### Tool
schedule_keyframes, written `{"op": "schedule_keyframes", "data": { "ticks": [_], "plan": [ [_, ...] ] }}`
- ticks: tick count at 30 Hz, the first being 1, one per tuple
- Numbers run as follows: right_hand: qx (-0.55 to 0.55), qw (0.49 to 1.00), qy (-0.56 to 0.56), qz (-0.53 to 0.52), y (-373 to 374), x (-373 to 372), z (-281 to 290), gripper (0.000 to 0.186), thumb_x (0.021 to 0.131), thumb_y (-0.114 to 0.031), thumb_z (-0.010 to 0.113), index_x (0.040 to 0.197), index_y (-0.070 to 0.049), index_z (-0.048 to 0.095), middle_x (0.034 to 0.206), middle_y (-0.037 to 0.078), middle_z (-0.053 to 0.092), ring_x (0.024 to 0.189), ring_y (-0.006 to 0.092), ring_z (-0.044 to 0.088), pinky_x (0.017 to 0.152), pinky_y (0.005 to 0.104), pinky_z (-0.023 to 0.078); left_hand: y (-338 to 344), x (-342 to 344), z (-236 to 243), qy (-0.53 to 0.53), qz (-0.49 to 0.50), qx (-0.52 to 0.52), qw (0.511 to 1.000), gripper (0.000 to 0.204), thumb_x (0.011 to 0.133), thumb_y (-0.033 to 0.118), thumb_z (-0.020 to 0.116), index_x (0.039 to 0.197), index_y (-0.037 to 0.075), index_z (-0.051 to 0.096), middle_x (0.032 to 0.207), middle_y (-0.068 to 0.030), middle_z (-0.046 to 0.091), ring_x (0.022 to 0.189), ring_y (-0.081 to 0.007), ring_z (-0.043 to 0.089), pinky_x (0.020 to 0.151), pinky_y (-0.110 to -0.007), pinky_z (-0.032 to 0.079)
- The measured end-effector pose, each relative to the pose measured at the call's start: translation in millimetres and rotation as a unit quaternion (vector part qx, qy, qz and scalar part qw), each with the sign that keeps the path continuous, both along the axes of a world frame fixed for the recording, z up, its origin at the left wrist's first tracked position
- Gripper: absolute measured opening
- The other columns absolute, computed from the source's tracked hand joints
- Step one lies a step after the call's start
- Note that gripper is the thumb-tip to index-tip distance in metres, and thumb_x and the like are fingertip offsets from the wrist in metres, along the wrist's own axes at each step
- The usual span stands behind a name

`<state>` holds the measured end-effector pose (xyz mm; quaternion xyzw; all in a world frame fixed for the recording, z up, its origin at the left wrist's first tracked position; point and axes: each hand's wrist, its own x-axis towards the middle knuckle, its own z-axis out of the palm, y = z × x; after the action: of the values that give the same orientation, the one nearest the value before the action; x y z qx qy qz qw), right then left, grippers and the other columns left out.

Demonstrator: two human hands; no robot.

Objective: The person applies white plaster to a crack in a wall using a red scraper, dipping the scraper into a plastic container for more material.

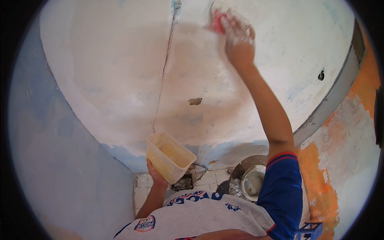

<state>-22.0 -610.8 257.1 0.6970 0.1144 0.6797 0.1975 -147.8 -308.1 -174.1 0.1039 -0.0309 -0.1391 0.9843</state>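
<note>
My right hand [239, 34], smeared with white paste, is raised high against the whitish wall [120, 68]. Its fingers are closed around a red flat piece [217, 21], pressed to or very near the wall surface. Motion blurs that piece, so its exact kind is unclear. Low in front of my body, my left hand [155, 173] grips a cream rectangular plastic tub [170, 156] by its near left side. The tub is tilted, and its inside walls carry a pale coating; little or no paste shows in it.
A thin cable or crack [163, 76] runs down the wall. A chipped hole [195, 101] and a dark wall opening [321, 75] break the surface. Below are a paste-stained bucket [253, 182] inside a dark round basin [239, 171] and white floor tiles [210, 179]. Side walls stand close.
</note>
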Motion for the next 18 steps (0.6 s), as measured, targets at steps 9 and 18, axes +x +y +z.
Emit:
{"op": "schedule_keyframes", "data": {
  "ticks": [9,18],
  "plan": [
    [-0.045,0.987,0.114,0.107,26.3,-33.3,-50.6,0.048,0.084,-0.004,0.062,0.128,-0.025,0.068,0.118,-0.002,0.073,0.104,0.0173,0.069,0.094,0.046,0.043,12.6,-9.4,-0.9,0.015,0.012,0.01,1.0,0.072,0.103,0.064,0.03,0.158,0.017,0.034,0.157,-0.0098,0.044,0.141,-0.0347,0.046,0.117,-0.053,0.039],
    [-0.04,0.994,0.068,0.082,37.1,2.1,-82.2,0.046,0.085,-0.01,0.067,0.131,-0.013,0.066,0.132,0.007,0.068,0.116,0.0192,0.066,0.1,0.0494,0.04,19.6,-16.7,4.6,0.005,0.033,0.035,0.999,0.073,0.104,0.065,0.029,0.158,0.017,0.034,0.156,-0.0101,0.045,0.141,-0.0334,0.046,0.116,-0.051,0.04]
  ]
}}
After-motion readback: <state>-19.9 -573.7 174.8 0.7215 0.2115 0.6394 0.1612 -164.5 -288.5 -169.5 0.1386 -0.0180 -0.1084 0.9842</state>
